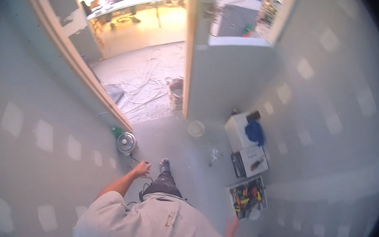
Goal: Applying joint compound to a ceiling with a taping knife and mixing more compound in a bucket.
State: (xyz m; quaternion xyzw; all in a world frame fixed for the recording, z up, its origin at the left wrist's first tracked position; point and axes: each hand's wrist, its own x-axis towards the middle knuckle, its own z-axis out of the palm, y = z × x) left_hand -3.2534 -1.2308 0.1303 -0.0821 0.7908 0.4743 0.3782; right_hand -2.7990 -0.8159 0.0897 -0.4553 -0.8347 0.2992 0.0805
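Note:
My left hand (pixel 143 168) is reached forward at the left, its fingers curled round a thin dark cord (pixel 135 159). That cord leads up toward a round white pot-like appliance (pixel 127 143) with a glass lid, on the floor by the left wall. A green object (pixel 117 131) sits just behind the appliance. Low at my right side hangs my right hand (pixel 232 228), partly blurred, its fingers not clear. Nearest to it is an open white box of hand tools (pixel 247 197), with yellow, red and black handles.
A doorway with a wooden frame (pixel 185 71) lies ahead; beyond it are cables (pixel 140 84) and a bucket (pixel 175 94). A white round tub (pixel 196 128) stands near the doorway. Cartons (pixel 254 160) and a blue cloth (pixel 254 133) are by the right wall.

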